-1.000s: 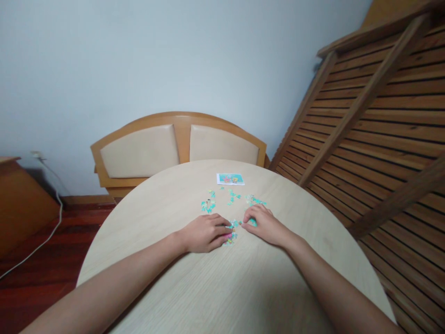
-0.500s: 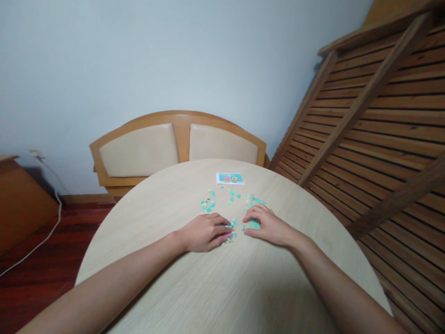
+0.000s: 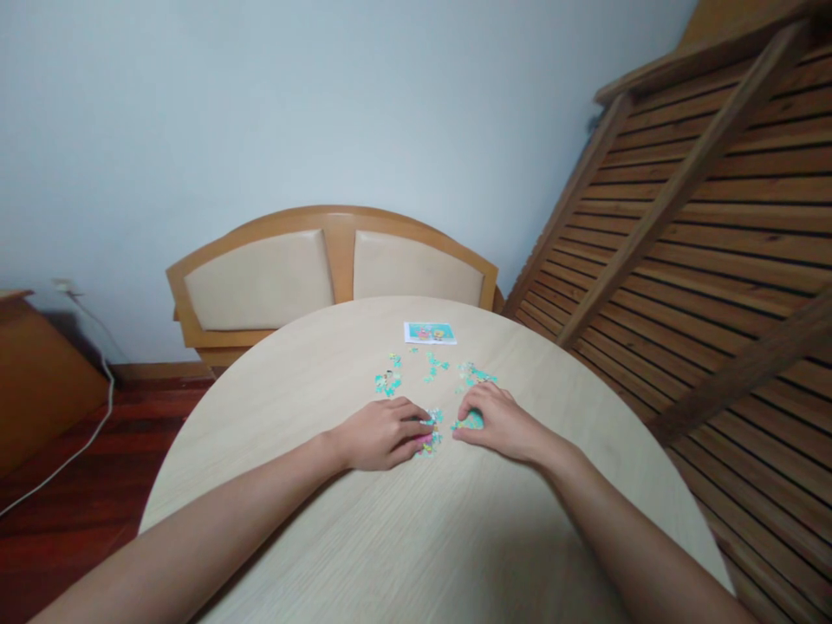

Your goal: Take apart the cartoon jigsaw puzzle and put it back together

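Lying between hands (image 3: 380,433) and card (image 3: 430,333): puzzle pieces (image 3: 390,389)

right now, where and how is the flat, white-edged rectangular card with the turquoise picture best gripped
Probably pinch the card by its right short edge, thumb against fingers, coming low from the right with the right hand. It lies flat, so a thin edge seems the likeliest hold, and small turquoise jigsaw pieces lie along its near side.
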A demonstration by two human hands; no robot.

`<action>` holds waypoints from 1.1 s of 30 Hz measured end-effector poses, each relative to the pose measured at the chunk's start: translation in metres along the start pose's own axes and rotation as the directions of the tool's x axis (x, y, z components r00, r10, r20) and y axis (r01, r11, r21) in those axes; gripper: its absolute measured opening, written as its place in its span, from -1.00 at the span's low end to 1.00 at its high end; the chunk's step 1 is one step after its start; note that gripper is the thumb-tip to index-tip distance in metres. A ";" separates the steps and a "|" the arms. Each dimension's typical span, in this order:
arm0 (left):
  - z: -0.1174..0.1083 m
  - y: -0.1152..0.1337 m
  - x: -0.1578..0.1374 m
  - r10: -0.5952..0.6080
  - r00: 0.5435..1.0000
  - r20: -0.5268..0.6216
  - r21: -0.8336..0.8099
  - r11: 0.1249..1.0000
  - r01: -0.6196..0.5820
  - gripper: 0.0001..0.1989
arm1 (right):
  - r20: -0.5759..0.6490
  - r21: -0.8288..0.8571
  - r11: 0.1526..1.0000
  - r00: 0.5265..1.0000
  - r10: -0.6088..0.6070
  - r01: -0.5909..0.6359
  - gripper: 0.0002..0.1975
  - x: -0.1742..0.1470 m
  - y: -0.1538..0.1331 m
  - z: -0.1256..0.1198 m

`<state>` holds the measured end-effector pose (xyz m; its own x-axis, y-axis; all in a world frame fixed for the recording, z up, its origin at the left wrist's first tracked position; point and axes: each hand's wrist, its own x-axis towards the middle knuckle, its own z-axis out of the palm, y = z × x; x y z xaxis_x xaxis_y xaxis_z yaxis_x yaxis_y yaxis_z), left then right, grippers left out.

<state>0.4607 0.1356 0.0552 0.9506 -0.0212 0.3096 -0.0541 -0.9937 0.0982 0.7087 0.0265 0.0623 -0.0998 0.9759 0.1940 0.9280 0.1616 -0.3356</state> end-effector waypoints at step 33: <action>-0.002 0.001 0.002 -0.004 1.000 0.001 0.007 1.000 0.004 -0.69 | 0.004 0.136 0.990 0.999 -0.044 0.043 -0.84 0.002 -0.010 0.014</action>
<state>0.4619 0.1347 0.0576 0.9513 -0.0169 0.3079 -0.0477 -0.9946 0.0926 0.6938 0.0290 0.0531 -0.1417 0.9684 0.2053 0.8654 0.2219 -0.4493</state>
